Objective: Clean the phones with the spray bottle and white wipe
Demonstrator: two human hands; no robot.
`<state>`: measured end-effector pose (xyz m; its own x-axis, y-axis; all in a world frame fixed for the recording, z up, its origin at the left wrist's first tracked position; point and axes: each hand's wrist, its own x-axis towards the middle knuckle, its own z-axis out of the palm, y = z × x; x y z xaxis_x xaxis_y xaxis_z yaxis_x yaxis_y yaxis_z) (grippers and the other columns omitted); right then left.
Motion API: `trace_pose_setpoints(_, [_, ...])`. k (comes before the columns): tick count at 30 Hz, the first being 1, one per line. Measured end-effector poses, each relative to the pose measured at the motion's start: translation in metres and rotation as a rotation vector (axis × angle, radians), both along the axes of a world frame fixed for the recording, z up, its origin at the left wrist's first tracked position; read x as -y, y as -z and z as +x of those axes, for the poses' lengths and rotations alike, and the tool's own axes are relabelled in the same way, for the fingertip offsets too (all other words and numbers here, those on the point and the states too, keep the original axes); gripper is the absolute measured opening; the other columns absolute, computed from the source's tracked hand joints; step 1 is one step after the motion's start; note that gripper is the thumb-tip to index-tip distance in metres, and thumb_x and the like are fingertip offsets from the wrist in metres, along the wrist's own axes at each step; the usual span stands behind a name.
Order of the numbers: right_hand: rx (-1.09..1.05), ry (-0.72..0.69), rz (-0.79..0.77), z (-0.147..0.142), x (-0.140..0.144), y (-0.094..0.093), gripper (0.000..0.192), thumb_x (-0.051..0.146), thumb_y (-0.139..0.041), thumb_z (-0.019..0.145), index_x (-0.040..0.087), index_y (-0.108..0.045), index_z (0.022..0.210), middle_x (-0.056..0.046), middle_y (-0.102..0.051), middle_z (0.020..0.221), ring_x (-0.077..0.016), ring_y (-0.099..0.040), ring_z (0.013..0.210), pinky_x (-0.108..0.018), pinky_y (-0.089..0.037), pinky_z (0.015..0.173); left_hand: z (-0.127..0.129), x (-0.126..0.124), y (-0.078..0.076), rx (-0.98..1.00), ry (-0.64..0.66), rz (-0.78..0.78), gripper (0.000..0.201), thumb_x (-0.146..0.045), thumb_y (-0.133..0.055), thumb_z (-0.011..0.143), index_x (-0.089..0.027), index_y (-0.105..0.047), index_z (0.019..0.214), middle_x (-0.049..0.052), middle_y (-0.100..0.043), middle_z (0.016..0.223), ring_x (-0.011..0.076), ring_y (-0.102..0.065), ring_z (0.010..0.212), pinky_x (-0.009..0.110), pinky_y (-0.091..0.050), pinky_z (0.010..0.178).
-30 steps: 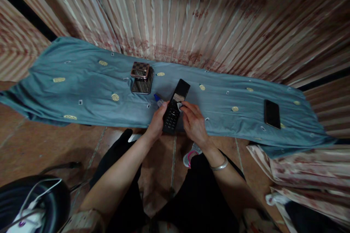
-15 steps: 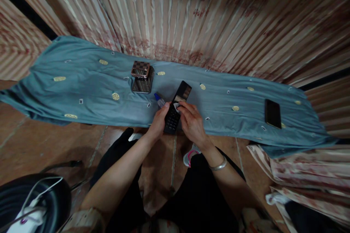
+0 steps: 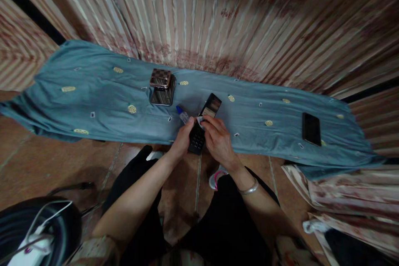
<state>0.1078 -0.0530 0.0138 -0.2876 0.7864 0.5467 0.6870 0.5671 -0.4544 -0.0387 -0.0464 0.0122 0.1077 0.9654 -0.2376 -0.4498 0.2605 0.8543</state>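
One unfolded flip phone (image 3: 195,141) lies between the person's hands at the near edge of the cloth-draped surface, its keypad end reaching that edge. The left hand (image 3: 181,140) grasps its side, thumb up by the keys; the right hand (image 3: 219,141) pinches a small white scrap (image 3: 200,120) against it near the hinge, though whether tissue or cloth cannot be told. Should the left grip loosen while the right presses, the phone could slip off the edge onto the hard floor tiles (image 3: 102,166); too firm a push on the raised screen half might strain the hinge. The blue-capped bottle (image 3: 183,115), just beside the left thumb, could be knocked by a stray knuckle. Its clear body looks smooth, the phone dark and slab-like with a glossy screen. Soft, rumpled teal cloth (image 3: 99,104) carries a checkered-topped, mirror-fronted box (image 3: 160,78) and a flat black rectangular device (image 3: 311,129) before pleated, striped curtains (image 3: 202,20).
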Motion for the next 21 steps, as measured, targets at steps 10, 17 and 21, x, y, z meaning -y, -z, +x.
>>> trace_pose_setpoints(10, [-0.018, 0.014, -0.013, 0.002, -0.001, 0.002, 0.040, 0.010, -0.043, 0.101, 0.021, -0.076, 0.121, -0.012, -0.073, 0.136, -0.0266, -0.068, 0.123, -0.049, -0.059, 0.110, -0.005, -0.002, 0.000, 0.025, -0.016, 0.039, 0.064, -0.075, -0.071, 0.083, -0.017, -0.081, 0.110, 0.008, -0.082, 0.113, 0.0291, -0.071, 0.119, 0.037, -0.050, 0.106])
trace_pose_setpoints(17, [-0.012, 0.004, -0.011, 0.007, -0.001, 0.005, 0.040, 0.008, -0.043, 0.101, 0.020, -0.076, 0.121, -0.013, -0.073, 0.135, -0.0283, -0.066, 0.123, -0.050, -0.059, 0.109, -0.010, -0.005, -0.002, 0.003, -0.019, 0.061, 0.069, -0.081, -0.067, 0.082, -0.019, -0.081, 0.110, 0.006, -0.082, 0.108, 0.0292, -0.072, 0.118, 0.036, -0.052, 0.101])
trace_pose_setpoints(21, [-0.008, -0.023, -0.004, 0.005, 0.001, 0.003, 0.041, 0.010, -0.042, 0.102, 0.020, -0.075, 0.126, -0.014, -0.072, 0.138, -0.0283, -0.066, 0.125, -0.051, -0.058, 0.111, -0.006, -0.003, -0.001, -0.001, -0.030, 0.052, 0.066, -0.080, -0.069, 0.081, -0.020, -0.081, 0.107, 0.006, -0.082, 0.112, 0.0296, -0.069, 0.123, 0.037, -0.049, 0.109])
